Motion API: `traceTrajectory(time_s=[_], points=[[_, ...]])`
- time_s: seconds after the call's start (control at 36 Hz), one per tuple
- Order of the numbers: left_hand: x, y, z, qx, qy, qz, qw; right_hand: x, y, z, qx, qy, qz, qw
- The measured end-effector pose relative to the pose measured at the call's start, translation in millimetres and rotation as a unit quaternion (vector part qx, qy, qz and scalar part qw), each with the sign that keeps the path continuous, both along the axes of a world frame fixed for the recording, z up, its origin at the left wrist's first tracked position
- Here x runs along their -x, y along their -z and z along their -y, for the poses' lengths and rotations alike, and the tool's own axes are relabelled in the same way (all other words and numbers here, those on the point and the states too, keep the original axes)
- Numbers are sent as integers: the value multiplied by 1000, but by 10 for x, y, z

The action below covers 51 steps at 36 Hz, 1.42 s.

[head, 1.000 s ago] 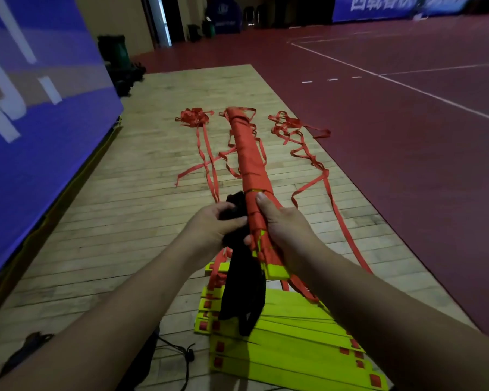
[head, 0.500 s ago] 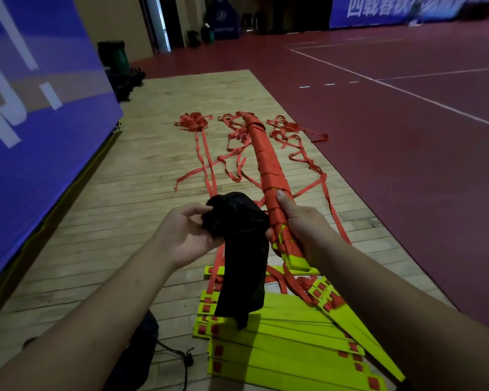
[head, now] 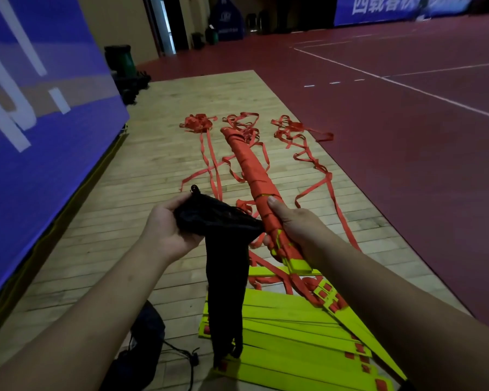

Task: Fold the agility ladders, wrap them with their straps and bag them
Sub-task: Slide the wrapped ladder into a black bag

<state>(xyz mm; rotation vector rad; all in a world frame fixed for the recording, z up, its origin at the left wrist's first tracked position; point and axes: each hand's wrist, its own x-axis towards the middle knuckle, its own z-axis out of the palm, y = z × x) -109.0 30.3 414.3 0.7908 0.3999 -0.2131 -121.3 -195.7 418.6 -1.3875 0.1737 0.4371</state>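
Right hand [head: 299, 230] grip clenched round strap-wrapped ladder bundle [head: 254, 176], left hand [head: 167, 224] grasped black bag [head: 223, 249], apparently at its mouth, loose yellow rungs [head: 288, 328] on wooden floor [head: 153, 170]

Wrapped ladder bundle [head: 254, 176]: red strap, yellow-green rung ends. Loose rungs [head: 288, 328]: yellow-green, red tabs. Bag [head: 223, 249]: black. Loose straps [head: 316, 165]: red. Floor planks [head: 158, 165]: pale wood. Court [head: 407, 122]: maroon, white lines. Banner [head: 40, 122]: blue, white lettering.

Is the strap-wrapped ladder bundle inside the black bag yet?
Out. The right hand holds the red-wrapped bundle beside the black fabric bag.
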Motion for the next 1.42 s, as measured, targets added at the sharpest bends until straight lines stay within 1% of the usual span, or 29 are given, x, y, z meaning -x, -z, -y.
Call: traceTrajectory(time_s=[0.08, 0.14, 0.19, 0.28, 0.36, 0.47, 0.58, 0.64, 0.75, 0.83, 0.92, 1.0, 1.06, 1.08, 1.14, 1.19, 1.25, 1.28, 1.33, 1.42], points=[[-7, -5, -32, -20, 13, 10, 1000, -13, -5, 22, -18, 2, 1, 1000], [-28, 8, -58, -32, 14, 12, 999, -32, 18, 33, -7, -5, 11, 1000], [-78, 36, -78, -51, 19, -2, 999, -68, 60, 47, 35, -16, 28, 999], [-175, 83, -144, -106, 39, -36, 993, -101, 111, 61, 120, -43, 81, 989], [-290, 85, -290, -146, 26, -60, 987, -81, 128, 71, 133, -86, 107, 982], [-496, 45, -661, -195, -45, -71, 977, -4, 130, 36, 151, -161, 111, 969], [-563, -157, -1020, -233, -104, -42, 966, 65, 112, 9, 165, -233, 114, 951], [-583, -215, -1221, -262, -140, -36, 954, 84, 110, -2, 182, -265, 127, 938], [-610, -165, -1606, -313, -194, -58, 928, 106, 113, -5, 206, -302, 154, 918], [-660, -51, -1837, -339, -217, -69, 913, 103, 101, 1, 242, -317, 187, 898], [-676, -19, -1964, -335, -270, -71, 900, 93, 103, -27, 251, -323, 197, 891], [-690, -37, -1950, -323, -373, -59, 868, 79, 90, -20, 278, -335, 209, 876], [-692, -30, -1954, -349, -384, -56, 853, 68, 88, -8, 285, -345, 212, 869], [-709, 8, -1988, -385, -367, -66, 844, 65, 83, 7, 296, -347, 221, 862], [-693, 41, -2059, -478, -317, -79, 815, 50, 63, 28, 319, -350, 240, 847], [-669, 48, -2078, -559, -244, -66, 790, 35, 35, 65, 329, -348, 251, 841], [-627, 21, -2007, -630, -162, -34, 759, 10, 15, 102, 328, -349, 248, 842], [-599, -3, -1960, -670, -113, -18, 733, -4, 12, 117, 326, -351, 241, 844], [-592, -50, -1863, -742, -43, 15, 669, -21, 21, 146, 326, -352, 232, 846], [-618, -95, -1757, -802, 15, 61, 594, -29, 51, 173, 310, -356, 209, 857]])
